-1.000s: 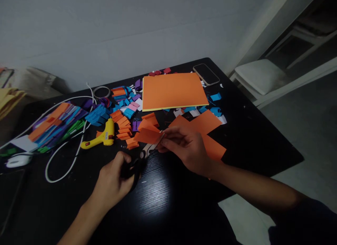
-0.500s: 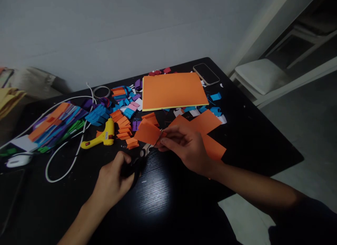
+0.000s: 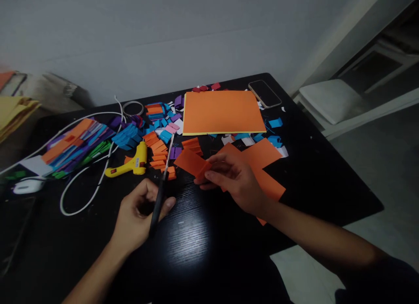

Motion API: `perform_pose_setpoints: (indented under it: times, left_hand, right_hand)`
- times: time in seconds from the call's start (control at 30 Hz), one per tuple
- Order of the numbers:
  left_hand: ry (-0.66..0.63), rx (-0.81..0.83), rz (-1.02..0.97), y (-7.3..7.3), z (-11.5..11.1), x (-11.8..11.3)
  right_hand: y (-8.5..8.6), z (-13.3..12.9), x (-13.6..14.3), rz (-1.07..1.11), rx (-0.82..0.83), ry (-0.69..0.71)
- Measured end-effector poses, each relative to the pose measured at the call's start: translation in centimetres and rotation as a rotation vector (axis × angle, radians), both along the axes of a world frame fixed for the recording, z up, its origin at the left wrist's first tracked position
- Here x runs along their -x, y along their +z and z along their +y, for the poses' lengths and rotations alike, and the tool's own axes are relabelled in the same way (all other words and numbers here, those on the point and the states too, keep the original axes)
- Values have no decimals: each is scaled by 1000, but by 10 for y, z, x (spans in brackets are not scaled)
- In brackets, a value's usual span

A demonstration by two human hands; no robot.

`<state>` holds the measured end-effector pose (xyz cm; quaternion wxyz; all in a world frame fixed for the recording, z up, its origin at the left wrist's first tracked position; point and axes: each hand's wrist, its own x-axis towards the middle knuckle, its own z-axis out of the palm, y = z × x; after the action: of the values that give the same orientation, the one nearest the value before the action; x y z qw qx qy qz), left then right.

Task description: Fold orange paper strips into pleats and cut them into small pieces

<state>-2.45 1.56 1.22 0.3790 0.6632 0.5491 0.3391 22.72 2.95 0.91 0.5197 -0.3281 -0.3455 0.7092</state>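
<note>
My left hand [image 3: 135, 214] is closed on the dark handles of a pair of scissors [image 3: 161, 190], whose blades point up and away, apart from any paper in my grip. Between thumb and fingers, my right hand [image 3: 235, 179] pinches a small piece of orange paper [image 3: 190, 161] that sticks out to the left. Beneath and behind that hand lie larger orange paper pieces [image 3: 268, 182] on the black table. Just past the scissors are several small folded orange papers [image 3: 157, 147].
A yellow glue gun [image 3: 139, 160] lies at left by a white cable [image 3: 65, 203]. An orange sheet stack [image 3: 225, 112] lies at the back, near a phone [image 3: 265, 93]. Bundled coloured strips [image 3: 78, 142], a tape roll [image 3: 133, 108] and a white mouse [image 3: 29, 185] are farther left.
The scissors have come away from the orange paper and swung upright in my left hand, which shifted slightly left. My right hand still pinches the paper. The camera view has shifted a little.
</note>
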Motion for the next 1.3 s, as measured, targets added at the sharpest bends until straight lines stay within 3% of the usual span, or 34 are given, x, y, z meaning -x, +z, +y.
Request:
perform_pose_setpoints:
  times: [0.33, 0.77, 1.3]
  left_hand:
    - [-63, -2, -43, -4, 0, 5]
    - [-11, -100, 91, -10, -7, 5]
    - [6, -130, 108, -13, -10, 5]
  right_hand:
    - [-4, 2, -5, 65, 87, 99]
    - [2, 2, -8, 139, 115, 163]
    - [2, 1, -7, 95, 140, 160]
